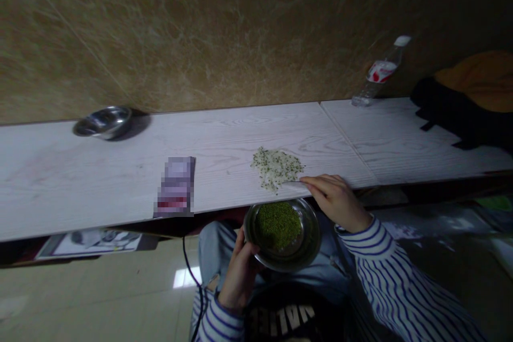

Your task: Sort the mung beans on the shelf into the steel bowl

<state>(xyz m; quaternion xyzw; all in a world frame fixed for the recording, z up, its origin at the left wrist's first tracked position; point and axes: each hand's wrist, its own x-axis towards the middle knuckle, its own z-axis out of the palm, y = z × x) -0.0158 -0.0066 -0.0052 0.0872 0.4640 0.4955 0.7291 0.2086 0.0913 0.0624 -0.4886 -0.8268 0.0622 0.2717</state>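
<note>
My left hand [240,272] is closed on the rim of a steel bowl [311,232], held over my lap just under the table edge. Small green grains that look like mung beans [277,224] lie in the bowl. On the table above it spreads a flat pile of white rice mixed with green beans [277,166]. My right hand [334,197] pinches a thin, flat utensil [292,182], whose tip reaches the pile's near right edge. The utensil's exact kind is too small to make out.
A second steel bowl [105,123] sits tilted near the wall at left. A phone-like flat object [175,187], blurred out, lies by the front edge. A clear bottle [380,72] and a dark and orange bag or cloth [468,96] are at right. A black cable [188,259] hangs below.
</note>
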